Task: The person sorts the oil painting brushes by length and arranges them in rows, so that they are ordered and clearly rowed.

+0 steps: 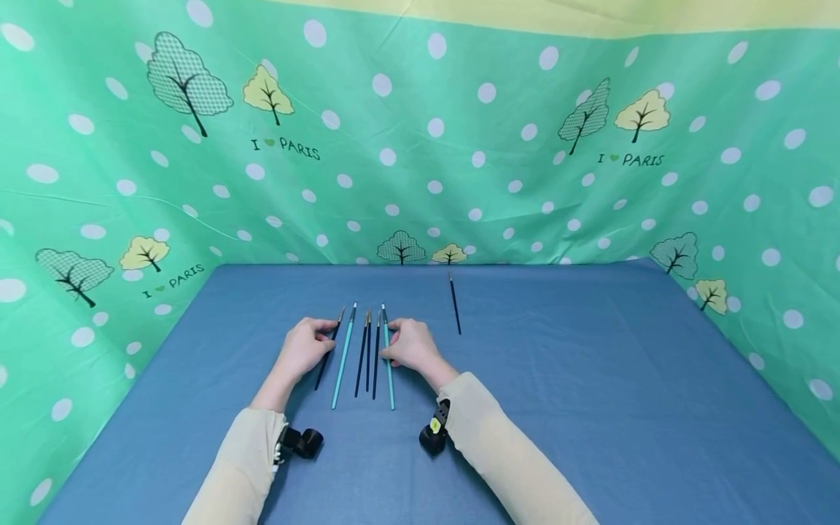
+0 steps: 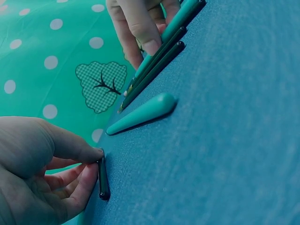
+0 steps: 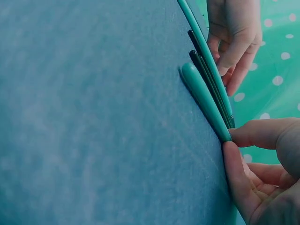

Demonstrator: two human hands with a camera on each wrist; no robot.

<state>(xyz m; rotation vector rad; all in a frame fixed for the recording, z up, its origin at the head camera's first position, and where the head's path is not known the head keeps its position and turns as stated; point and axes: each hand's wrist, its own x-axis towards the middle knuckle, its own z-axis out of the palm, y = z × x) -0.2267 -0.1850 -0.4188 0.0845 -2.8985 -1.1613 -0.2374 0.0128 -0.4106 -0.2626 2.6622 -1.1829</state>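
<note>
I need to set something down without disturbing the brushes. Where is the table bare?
Widest: the table right of the lone brush and right sleeve, out to its right edge. A smaller patch lies between the left hand and the left edge. Crowded: between that hand and the right hand, where the other brushes are.

Dark handle (image 2: 104, 180) (in left grip (image 2: 35, 161))

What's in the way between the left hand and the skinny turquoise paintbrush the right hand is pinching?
Another slim turquoise paintbrush and three thin dark paintbrushes lie between, beyond the thin dark paintbrush that the left hand pinches.
</note>
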